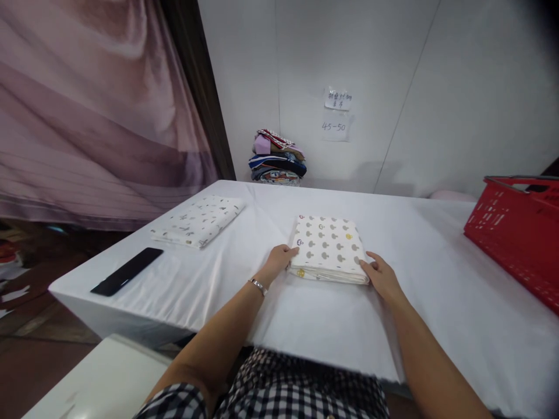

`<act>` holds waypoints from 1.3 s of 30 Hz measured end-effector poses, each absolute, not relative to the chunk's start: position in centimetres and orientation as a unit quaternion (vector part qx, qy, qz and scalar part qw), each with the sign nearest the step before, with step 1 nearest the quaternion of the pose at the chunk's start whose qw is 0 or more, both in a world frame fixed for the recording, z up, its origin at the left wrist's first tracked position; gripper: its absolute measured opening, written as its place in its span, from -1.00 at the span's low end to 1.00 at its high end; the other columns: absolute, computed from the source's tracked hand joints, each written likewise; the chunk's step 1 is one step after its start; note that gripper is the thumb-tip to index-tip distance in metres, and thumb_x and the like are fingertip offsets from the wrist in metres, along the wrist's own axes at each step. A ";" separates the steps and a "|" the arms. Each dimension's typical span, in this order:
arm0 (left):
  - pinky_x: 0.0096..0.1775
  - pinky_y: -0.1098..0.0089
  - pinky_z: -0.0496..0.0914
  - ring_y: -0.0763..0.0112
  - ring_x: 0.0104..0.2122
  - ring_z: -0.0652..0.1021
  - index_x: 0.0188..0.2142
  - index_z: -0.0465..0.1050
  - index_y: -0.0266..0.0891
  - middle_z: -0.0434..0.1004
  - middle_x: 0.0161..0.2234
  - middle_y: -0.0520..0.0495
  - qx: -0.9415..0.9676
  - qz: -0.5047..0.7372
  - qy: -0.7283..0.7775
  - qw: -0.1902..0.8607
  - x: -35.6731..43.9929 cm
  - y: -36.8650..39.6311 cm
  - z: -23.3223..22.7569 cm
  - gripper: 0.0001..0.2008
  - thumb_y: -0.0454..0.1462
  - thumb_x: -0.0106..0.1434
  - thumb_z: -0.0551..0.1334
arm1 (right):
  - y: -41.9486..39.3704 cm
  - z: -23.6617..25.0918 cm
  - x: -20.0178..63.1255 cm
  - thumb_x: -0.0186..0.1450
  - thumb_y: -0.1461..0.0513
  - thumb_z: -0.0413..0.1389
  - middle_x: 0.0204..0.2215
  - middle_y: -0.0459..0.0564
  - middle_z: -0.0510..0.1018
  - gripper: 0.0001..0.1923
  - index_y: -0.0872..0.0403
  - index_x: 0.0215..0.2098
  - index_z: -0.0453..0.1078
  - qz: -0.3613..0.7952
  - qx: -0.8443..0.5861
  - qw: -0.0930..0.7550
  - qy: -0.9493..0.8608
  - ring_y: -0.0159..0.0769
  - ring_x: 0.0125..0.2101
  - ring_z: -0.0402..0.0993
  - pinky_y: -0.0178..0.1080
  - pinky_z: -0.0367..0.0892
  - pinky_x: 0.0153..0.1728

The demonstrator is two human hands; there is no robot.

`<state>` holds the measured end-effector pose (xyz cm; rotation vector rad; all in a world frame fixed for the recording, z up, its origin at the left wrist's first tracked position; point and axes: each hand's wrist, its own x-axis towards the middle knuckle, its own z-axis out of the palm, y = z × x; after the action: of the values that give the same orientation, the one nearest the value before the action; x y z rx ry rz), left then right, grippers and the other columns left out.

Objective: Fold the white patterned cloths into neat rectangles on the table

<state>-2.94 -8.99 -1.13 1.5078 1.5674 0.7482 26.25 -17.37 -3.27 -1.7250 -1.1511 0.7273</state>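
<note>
Two bare hands flank a folded patterned cloth [328, 247] at the centre of the frame, head view. The cloth, white with grey, mushroom-like motifs and a few yellow ones, lies flat on a white-covered table [437, 262]. The left hand [278, 260] pinches its left edge, thumb on top; the right hand [381, 278] pinches its near right corner, likewise with the thumb uppermost. On both, the gap between thumb and fingers is narrow and filled by the cloth; the fingertips beneath are hidden. A bracelet [259, 286] encircles the left wrist. Left of centre lies a second folded cloth [198, 220] with small dark motifs; below it, near the table edge, a flat black object [128, 272]. Upper centre: a stack of folded fabrics [278, 160], beside paper labels [335, 127], the lower reading "45-50". Right edge: a red basket [519, 233]. Upper left: a pink drape [87, 105].
</note>
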 end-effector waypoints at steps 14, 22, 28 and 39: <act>-0.27 0.42 0.33 0.39 -0.31 0.47 -0.16 0.40 -0.18 0.48 -0.22 -0.06 0.716 0.398 0.546 0.176 -2.7 -11.3 -0.2 -0.75 -0.12 0.23 0.18 | -18.6 -1.8 25.3 0.19 -0.01 0.03 -0.23 0.01 0.48 -0.57 0.04 -0.07 0.39 0.108 -0.695 0.472 -0.531 -0.23 -0.27 0.38 -0.23 0.29 -0.36; -0.05 0.27 0.27 0.31 -0.14 0.45 -0.19 0.49 -0.13 0.50 -0.19 -0.05 0.869 0.318 0.356 0.133 -2.2 -12.4 -1.1 -0.84 -0.26 0.22 0.21 | -21.2 -2.5 23.8 0.19 0.10 0.08 -0.13 0.03 0.45 -0.78 -0.01 -0.27 0.47 0.086 -0.622 0.430 -0.649 -0.13 -0.07 0.32 -0.10 0.34 -0.12; -0.04 0.27 0.27 0.30 -0.13 0.44 -0.19 0.50 -0.11 0.51 -0.19 -0.07 0.874 0.287 0.369 0.132 -2.1 -11.8 -1.2 -0.79 -0.26 0.29 0.10 | -21.4 -3.1 24.2 0.23 0.21 0.01 -0.10 0.05 0.42 -0.73 0.02 -0.13 0.41 0.036 -0.643 0.409 -0.646 -0.15 -0.05 0.30 -0.08 0.32 -0.04; -0.09 0.21 0.28 0.26 -0.14 0.43 -0.18 0.47 -0.14 0.50 -0.17 -0.06 0.882 0.307 0.348 0.082 -1.7 -11.9 -1.6 -0.82 -0.24 0.28 0.13 | -21.2 -2.9 23.3 0.25 0.19 0.00 -0.13 0.04 0.44 -0.73 0.01 -0.12 0.42 0.000 -0.646 0.400 -0.650 -0.16 -0.09 0.32 -0.09 0.34 -0.08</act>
<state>-1.73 -11.93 -1.62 2.6357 1.0398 0.9174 23.31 -21.22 -2.92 -1.6343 -1.6455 0.0003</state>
